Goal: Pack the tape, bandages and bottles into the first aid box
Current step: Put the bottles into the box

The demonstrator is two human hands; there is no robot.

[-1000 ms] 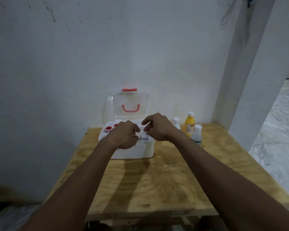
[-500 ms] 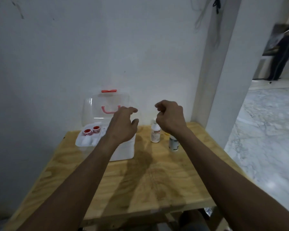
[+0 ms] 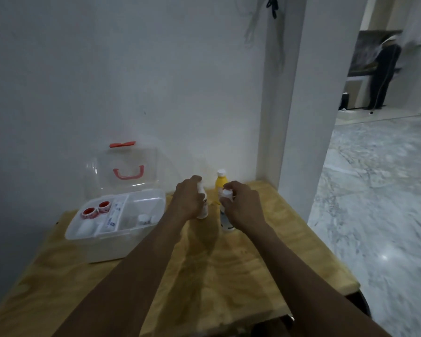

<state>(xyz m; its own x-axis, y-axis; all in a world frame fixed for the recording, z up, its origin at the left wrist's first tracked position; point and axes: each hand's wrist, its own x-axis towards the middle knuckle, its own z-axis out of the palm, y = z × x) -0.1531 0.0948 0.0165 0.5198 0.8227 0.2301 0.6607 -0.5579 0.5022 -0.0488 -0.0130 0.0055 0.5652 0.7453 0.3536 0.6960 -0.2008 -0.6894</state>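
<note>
The white first aid box (image 3: 112, 246) stands open on the left of the wooden table (image 3: 204, 276), its clear lid (image 3: 122, 171) up against the wall. Two red tape rolls (image 3: 96, 209), white bandages (image 3: 85, 228), a flat packet and small white caps lie in its top tray. To its right stand three bottles. My left hand (image 3: 187, 199) wraps around a small white bottle (image 3: 203, 210). My right hand (image 3: 241, 206) closes on a white-capped bottle (image 3: 225, 222). A yellow bottle (image 3: 220, 182) stands behind them, untouched.
A white wall runs behind the table, with a pillar (image 3: 299, 117) at its back right corner. A marble floor (image 3: 374, 190) lies to the right. A person (image 3: 384, 74) stands far off in the room beyond.
Both hands left the box, swung right and came down onto the two front bottles. My view turned right, so the box now sits further left.
</note>
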